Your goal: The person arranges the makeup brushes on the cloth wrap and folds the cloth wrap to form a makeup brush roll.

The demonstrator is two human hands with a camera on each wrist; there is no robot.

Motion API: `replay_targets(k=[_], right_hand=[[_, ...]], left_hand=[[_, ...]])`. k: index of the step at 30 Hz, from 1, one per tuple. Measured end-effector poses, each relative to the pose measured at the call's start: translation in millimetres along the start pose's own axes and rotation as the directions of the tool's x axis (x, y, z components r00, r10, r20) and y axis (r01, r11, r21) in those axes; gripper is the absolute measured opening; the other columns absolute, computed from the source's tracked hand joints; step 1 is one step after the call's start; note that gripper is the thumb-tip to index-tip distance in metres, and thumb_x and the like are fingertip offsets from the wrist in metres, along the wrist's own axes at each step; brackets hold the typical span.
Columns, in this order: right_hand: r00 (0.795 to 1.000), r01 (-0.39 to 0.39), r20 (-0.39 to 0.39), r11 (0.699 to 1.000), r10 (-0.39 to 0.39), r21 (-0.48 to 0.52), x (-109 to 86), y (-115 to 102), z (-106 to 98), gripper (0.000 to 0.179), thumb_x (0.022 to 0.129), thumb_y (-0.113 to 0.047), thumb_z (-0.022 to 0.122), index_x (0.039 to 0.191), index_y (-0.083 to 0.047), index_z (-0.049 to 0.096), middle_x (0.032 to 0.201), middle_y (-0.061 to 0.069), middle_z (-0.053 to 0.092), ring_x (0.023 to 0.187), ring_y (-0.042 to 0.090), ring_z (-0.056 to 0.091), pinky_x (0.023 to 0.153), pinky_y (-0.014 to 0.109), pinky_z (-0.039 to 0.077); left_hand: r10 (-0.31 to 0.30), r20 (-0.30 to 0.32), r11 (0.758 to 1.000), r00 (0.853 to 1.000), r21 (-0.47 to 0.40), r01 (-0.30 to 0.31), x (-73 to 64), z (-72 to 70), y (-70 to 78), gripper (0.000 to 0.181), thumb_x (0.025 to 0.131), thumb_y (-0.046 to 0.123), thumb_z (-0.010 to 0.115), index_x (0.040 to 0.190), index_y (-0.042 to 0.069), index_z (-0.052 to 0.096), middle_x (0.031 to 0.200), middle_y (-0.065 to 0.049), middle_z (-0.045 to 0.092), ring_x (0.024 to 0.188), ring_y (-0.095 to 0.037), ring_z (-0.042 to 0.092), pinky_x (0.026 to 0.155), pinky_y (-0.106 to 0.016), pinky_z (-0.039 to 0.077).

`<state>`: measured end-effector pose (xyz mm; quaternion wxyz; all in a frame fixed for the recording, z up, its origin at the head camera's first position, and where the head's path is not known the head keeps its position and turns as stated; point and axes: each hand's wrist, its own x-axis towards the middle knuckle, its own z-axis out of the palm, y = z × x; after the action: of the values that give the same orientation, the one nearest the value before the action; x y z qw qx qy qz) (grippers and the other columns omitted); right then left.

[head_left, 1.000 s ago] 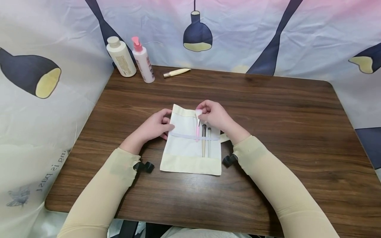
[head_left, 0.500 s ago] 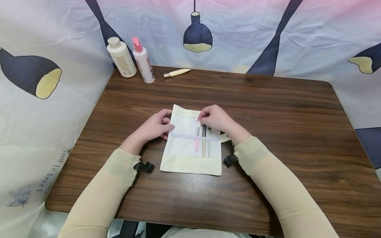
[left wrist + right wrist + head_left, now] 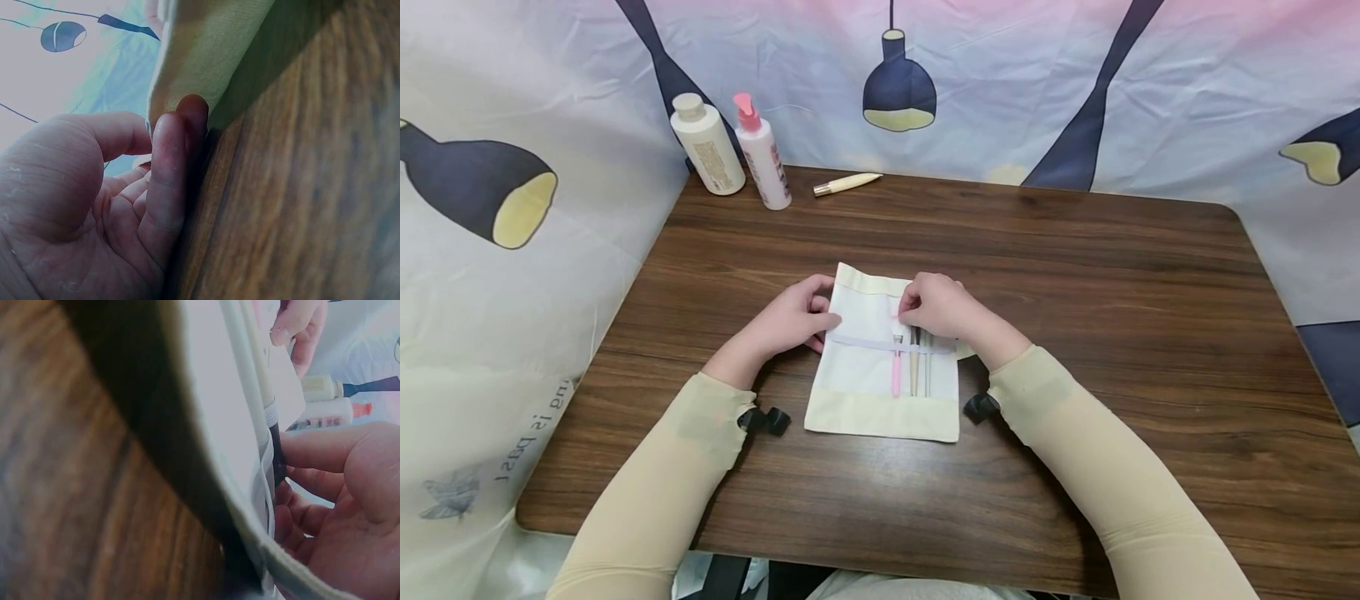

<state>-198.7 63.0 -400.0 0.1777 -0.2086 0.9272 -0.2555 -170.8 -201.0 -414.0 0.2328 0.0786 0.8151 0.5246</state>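
Note:
A cream and white cloth brush roll [image 3: 857,367] lies unrolled on the table, with a pale elastic band across its middle. My left hand [image 3: 793,317] pinches its left edge; in the left wrist view this hand [image 3: 125,187] has its fingers against the raised cloth. Under the band sits a pink-handled makeup brush [image 3: 896,375], and my right hand [image 3: 940,304] pinches it by its pale head end. Right of it are a makeup brush with a beige handle [image 3: 913,375] and a thin grey one [image 3: 928,375], their tops partly hidden by my right hand.
On the brown wooden table [image 3: 1112,333], a white capped bottle [image 3: 707,150] and a pink-topped pump bottle [image 3: 763,162] stand at the back left. A cream pen-like object [image 3: 847,184] lies beside them. A printed cloth backdrop [image 3: 985,92] hangs behind the table edge.
My right hand has moved down toward the elastic band, and the pink-handled brush has slid further down through it. The left hand stays at the roll's left edge.

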Motion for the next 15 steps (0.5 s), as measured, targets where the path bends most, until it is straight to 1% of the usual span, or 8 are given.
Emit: replay_targets(k=[1, 3, 10, 13, 15], right_hand=[[1.0, 0.008, 0.005, 1.0, -0.008, -0.006, -0.6, 0.3, 0.3, 0.011, 0.095, -0.019, 0.074, 0.085, -0.017, 0.076, 0.094, 0.001, 0.063, 0.092, 0.02, 0.057, 0.102, 0.053, 0.038], [1.0, 0.021, 0.016, 1.0, -0.021, -0.008, -2.1, 0.9, 0.0, 0.012, 0.095, -0.019, 0.074, 0.084, -0.018, 0.075, 0.096, 0.001, 0.061, 0.093, 0.021, 0.056, 0.101, 0.053, 0.038], [0.995, 0.092, 0.048, 0.995, -0.09, -0.035, -5.9, 3.7, -4.5, 0.011, 0.095, -0.02, 0.073, 0.085, -0.018, 0.076, 0.1, 0.002, 0.061, 0.097, 0.022, 0.055, 0.095, 0.052, 0.04], [0.995, 0.081, 0.059, 0.996, -0.08, -0.028, -6.7, 2.7, -6.2, 0.01, 0.096, -0.019, 0.071, 0.087, -0.016, 0.075, 0.1, 0.003, 0.06, 0.096, 0.023, 0.056, 0.098, 0.053, 0.04], [0.997, 0.056, 0.055, 0.998, -0.055, -0.016, -6.5, 1.7, -6.8, 0.01, 0.097, -0.018, 0.069, 0.089, -0.015, 0.073, 0.099, 0.004, 0.06, 0.095, 0.023, 0.056, 0.097, 0.05, 0.041]], left_hand=[[0.0, 0.0, 1.0, 1.0, -0.001, 0.0, 0.0, 0.1, -0.1, 0.059, 0.1, 0.009, 0.063, 0.153, 0.006, 0.036, 0.091, -0.016, 0.07, 0.067, -0.027, 0.068, 0.062, -0.04, 0.064], [-0.001, -0.001, 1.0, 1.0, -0.001, 0.001, 0.2, 0.3, 0.0, 0.059, 0.1, 0.009, 0.063, 0.152, 0.006, 0.037, 0.091, -0.016, 0.07, 0.067, -0.026, 0.068, 0.062, -0.04, 0.064], [-0.005, -0.001, 1.0, 1.0, 0.0, 0.005, 0.0, 0.6, 0.9, 0.059, 0.099, 0.008, 0.063, 0.152, 0.006, 0.037, 0.091, -0.016, 0.07, 0.067, -0.026, 0.068, 0.062, -0.04, 0.064], [-0.007, -0.002, 1.0, 1.0, 0.0, 0.007, -0.1, 0.7, 1.1, 0.059, 0.099, 0.008, 0.063, 0.152, 0.006, 0.037, 0.091, -0.016, 0.07, 0.067, -0.026, 0.068, 0.062, -0.039, 0.064], [-0.007, -0.005, 1.0, 1.0, 0.002, 0.007, 0.2, 0.7, 1.1, 0.059, 0.099, 0.008, 0.063, 0.152, 0.006, 0.036, 0.091, -0.016, 0.069, 0.067, -0.026, 0.068, 0.062, -0.039, 0.064]])
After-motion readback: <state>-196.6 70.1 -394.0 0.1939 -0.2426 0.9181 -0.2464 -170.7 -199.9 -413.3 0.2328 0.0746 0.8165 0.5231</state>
